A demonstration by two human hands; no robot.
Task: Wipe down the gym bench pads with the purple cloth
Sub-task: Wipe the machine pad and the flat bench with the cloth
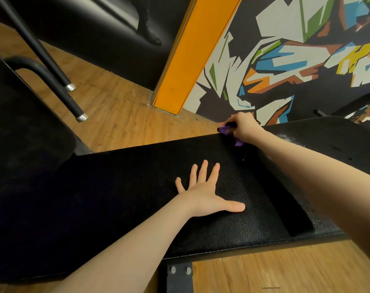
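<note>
Cloth (229, 132), purple, bunched at the far edge of the bench, right where the two black pads meet. Only scraps of it show, poking out from under the right hand (242, 126).

Head view:
- Right hand reaches across the bench, fingers curled over the cloth and gripping it against the far edge.
- Left hand (203, 191) lies flat on the near pad (127, 187), fingers straight and spread, thumb out to the right; it holds nothing.
- Second pad (327, 140) lies to the right, tilted, with a dark gap between the two. Its surface shows a slight sheen.
- Metal bracket (180, 275) with two bolts under the near edge of the bench.
- Wood floor (116, 106) beyond; orange post (192, 56) and painted wall (296, 49) behind.
- Black tube legs (53, 66) with silver tips stand on the floor, upper left.
</note>
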